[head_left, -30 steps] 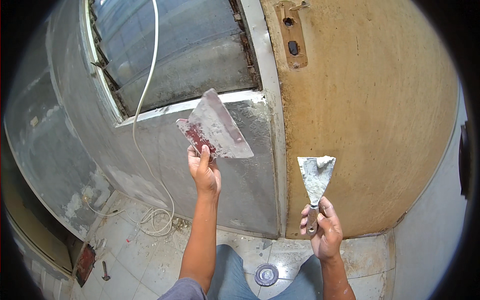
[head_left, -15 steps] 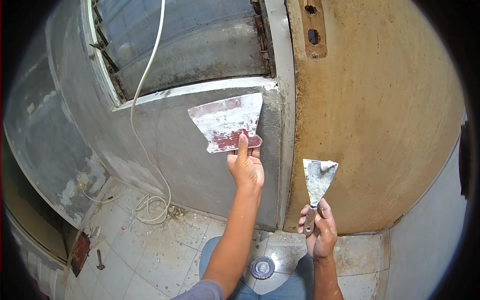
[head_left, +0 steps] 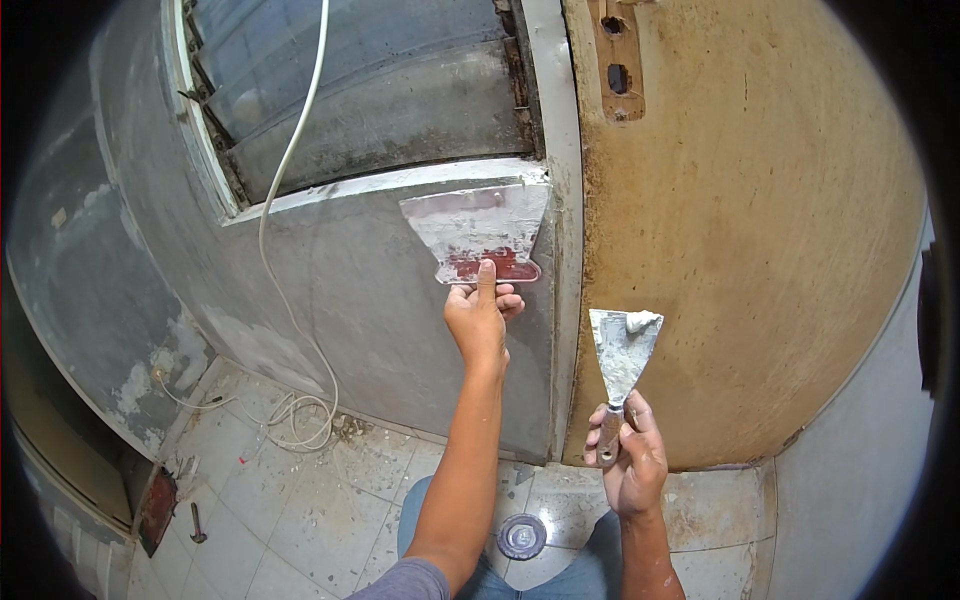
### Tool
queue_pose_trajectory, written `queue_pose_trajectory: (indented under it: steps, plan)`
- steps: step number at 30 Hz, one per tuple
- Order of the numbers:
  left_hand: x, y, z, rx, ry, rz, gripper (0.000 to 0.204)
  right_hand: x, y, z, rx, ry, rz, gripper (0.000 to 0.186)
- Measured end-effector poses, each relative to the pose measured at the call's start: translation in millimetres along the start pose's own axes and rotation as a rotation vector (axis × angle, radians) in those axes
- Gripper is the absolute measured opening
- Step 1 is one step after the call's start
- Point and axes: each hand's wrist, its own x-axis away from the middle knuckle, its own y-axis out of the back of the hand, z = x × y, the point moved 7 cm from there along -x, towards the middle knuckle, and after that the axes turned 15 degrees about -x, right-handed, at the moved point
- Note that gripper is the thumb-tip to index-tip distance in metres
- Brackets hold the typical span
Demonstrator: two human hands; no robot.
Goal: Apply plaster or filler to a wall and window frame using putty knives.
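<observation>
My left hand [head_left: 480,325] grips a wide red spreader [head_left: 478,230] smeared with white paste, thumb on its face and fingers behind. Its broad edge points up, against or very close to the grey wall [head_left: 380,300] just under the window's white sill; I cannot tell whether it touches. Lower and to the right, my right hand [head_left: 632,455] is closed round the handle of a putty knife [head_left: 625,355], held upright in front of the tan door. The knife's blade is coated in white paste, with a thicker lump [head_left: 643,320] at its top right corner.
A louvred window [head_left: 370,100] sits above the grey wall; a white cable [head_left: 266,235] hangs past it and coils on the tiles. The tan door [head_left: 740,250] has cut-out holes. A round lid-like object [head_left: 522,537] lies between my knees. A hammer [head_left: 198,522] rests at lower left.
The spreader has shifted slightly right and turned more level, its broad edge nearer the corner below the sill. My right hand with the putty knife has moved a little left and up.
</observation>
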Motion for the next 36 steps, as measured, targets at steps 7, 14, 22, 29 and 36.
queue_pose_trajectory:
  steps: [7, 14, 22, 29, 36]
  plan:
    - [-2.1, -1.2, -7.0, 0.039, -0.006, -0.009, 0.034, -2.0, -8.7, 1.1, 0.025, -0.001, 0.021, 0.054]
    - [-2.4, -4.0, -8.3, 0.076, 0.001, -0.004, 0.035, -30.9, -30.8, 12.5, 0.162, 0.051, 0.041, 0.054]
    - [-2.6, -4.8, -9.0, 0.063, 0.010, -0.029, 0.036, -79.1, -62.0, 23.5, 0.323, 0.121, 0.077, 0.050]
    - [-4.1, -6.5, -9.0, 0.098, 0.036, -0.043, 0.039, -97.9, -74.3, 26.7, 0.456, 0.123, 0.037, 0.046]
    - [-7.4, -2.0, -8.2, 0.090, 0.022, -0.047, 0.041, -95.3, -103.4, 61.6, 0.848, 0.322, 0.017, 0.036]
